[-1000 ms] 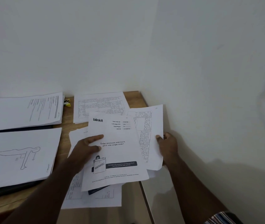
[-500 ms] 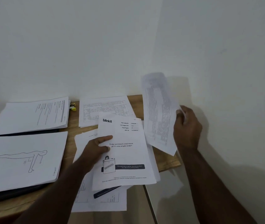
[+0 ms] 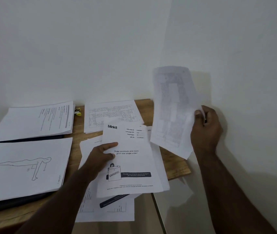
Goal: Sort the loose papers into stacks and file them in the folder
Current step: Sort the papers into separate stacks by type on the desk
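Note:
My left hand (image 3: pixel 103 153) grips the left edge of a "blinkit" cover sheet (image 3: pixel 131 166), thumb on top, above a loose pile of papers (image 3: pixel 105 210). Off the table's right edge, my right hand (image 3: pixel 205 130) pinches a printed sheet (image 3: pixel 173 112) and holds it upright in the air, blurred. A stack with a push-up line drawing (image 3: pixel 24 166) lies on a dark folder (image 3: pixel 7 205) at the left. Behind it sits a stack of text pages (image 3: pixel 34 120). A sheet with a table (image 3: pixel 112 114) lies at the back centre.
The wooden table (image 3: pixel 78 132) stands in a white-walled corner; its right edge runs close to the wall (image 3: pixel 235 65). A small yellow object (image 3: pixel 78 111) lies between the back stacks. A dark strip (image 3: pixel 114 200) pokes out under the cover sheet.
My right hand has lifted the printed sheet off the table's right side and raised it upright, turning it further. My left hand kept its grip on the cover sheet.

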